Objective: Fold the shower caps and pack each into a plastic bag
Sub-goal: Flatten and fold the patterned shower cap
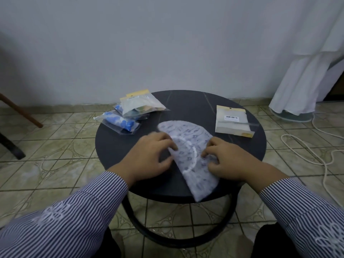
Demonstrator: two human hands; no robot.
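A pale shower cap [188, 146] with a small blue print lies folded into a half-round on the round dark table [186, 105]; its near end hangs past the front edge. My left hand [149, 157] presses its straight left edge, fingertips on the cloth. My right hand [229, 161] rests on its right side, fingers curled on the fabric. An empty plastic bag [233, 121] with a yellow strip and a barcode label lies at the table's right.
At the table's back left lies a pile of filled plastic bags [130, 114], some holding blue-spotted caps. A white cord [316, 146] trails over the tiled floor on the right, near a white cloth-draped stand. A wooden stick leans at the far left.
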